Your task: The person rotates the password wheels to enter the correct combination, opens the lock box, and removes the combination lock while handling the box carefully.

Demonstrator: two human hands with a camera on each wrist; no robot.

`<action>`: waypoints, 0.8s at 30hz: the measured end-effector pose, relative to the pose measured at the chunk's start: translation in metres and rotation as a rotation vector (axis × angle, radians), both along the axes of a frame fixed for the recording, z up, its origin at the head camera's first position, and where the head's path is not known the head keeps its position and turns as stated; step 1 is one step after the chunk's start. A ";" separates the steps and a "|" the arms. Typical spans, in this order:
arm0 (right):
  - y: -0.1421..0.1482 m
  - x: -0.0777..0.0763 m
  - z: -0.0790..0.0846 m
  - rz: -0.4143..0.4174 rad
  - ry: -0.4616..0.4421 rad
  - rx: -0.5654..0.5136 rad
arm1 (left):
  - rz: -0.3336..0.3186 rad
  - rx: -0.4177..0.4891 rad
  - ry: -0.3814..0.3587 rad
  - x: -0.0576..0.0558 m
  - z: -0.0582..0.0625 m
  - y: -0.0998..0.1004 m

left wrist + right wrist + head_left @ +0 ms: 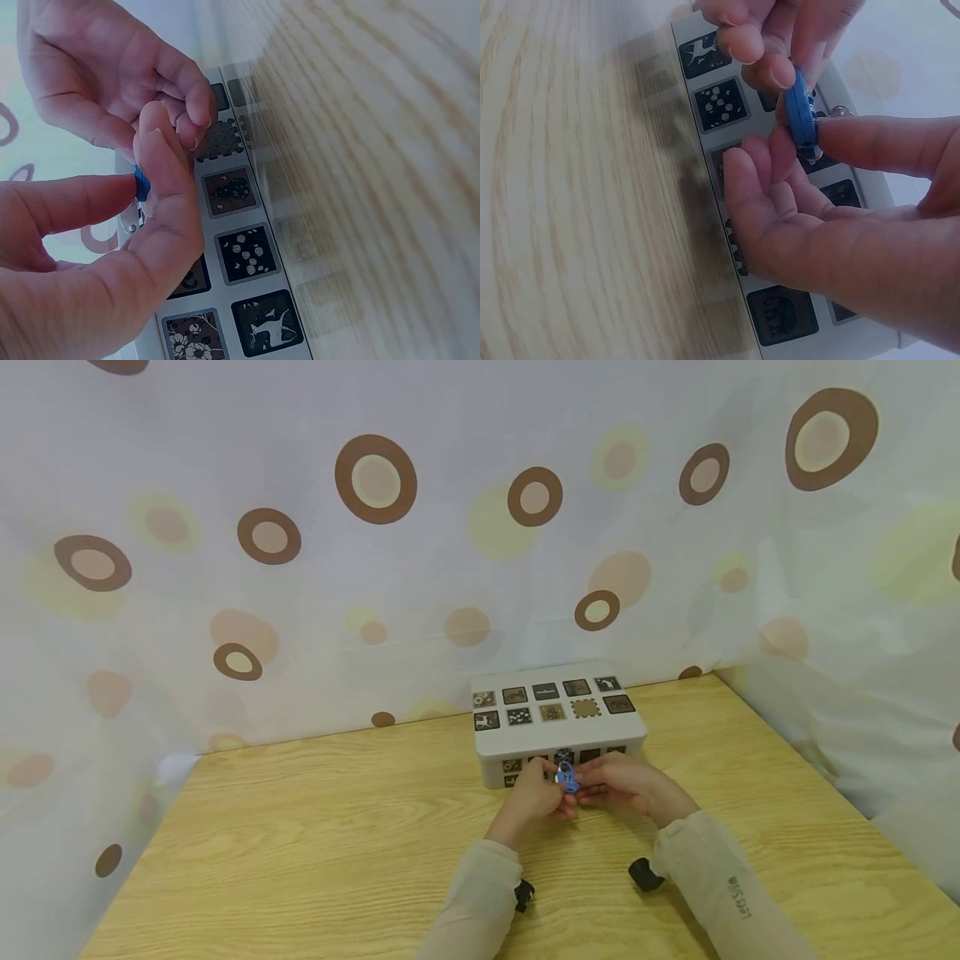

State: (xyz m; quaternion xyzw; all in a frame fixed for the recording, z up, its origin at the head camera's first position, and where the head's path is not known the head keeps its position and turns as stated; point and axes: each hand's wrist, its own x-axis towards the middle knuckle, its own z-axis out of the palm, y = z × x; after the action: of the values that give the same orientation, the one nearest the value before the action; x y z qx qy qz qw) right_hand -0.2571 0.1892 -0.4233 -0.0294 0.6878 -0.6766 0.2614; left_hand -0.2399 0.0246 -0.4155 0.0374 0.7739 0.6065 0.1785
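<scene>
A small blue padlock (567,778) with a metal shackle is at the front face of a white box (558,739) printed with dark square pictures. My left hand (534,795) pinches the padlock from the left between thumb and fingers. From the other side my right hand (626,785) pinches it too, its thumb on the padlock's edge in the right wrist view. The padlock's blue body (801,112) shows there between both hands' fingertips. Only a sliver of the padlock (141,184) appears in the left wrist view. Whether the shackle passes through a latch I cannot tell.
The box stands on a wood-grain table (322,835), near its back edge. Behind and at both sides hangs a white curtain (420,593) with brown and yellow circles. Black straps with small devices (645,875) sit at both wrists, beside pale sleeves.
</scene>
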 end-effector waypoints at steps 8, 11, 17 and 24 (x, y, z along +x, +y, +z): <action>-0.002 0.003 0.005 -0.021 -0.003 0.012 | 0.002 0.005 -0.015 0.000 0.000 0.000; -0.002 0.003 0.005 -0.021 0.000 0.011 | 0.004 0.003 -0.017 0.000 0.000 0.000; 0.000 0.002 0.003 0.010 0.005 -0.012 | 0.010 0.012 -0.011 0.001 0.001 0.000; 0.001 0.000 -0.002 0.041 0.005 -0.012 | 0.004 0.017 -0.003 0.001 0.000 0.000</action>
State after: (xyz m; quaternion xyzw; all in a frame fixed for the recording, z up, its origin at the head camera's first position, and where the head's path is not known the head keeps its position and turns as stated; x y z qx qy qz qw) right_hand -0.2570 0.1906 -0.4255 -0.0467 0.6836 -0.6750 0.2736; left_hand -0.2391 0.0248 -0.4153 0.0364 0.7684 0.6135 0.1784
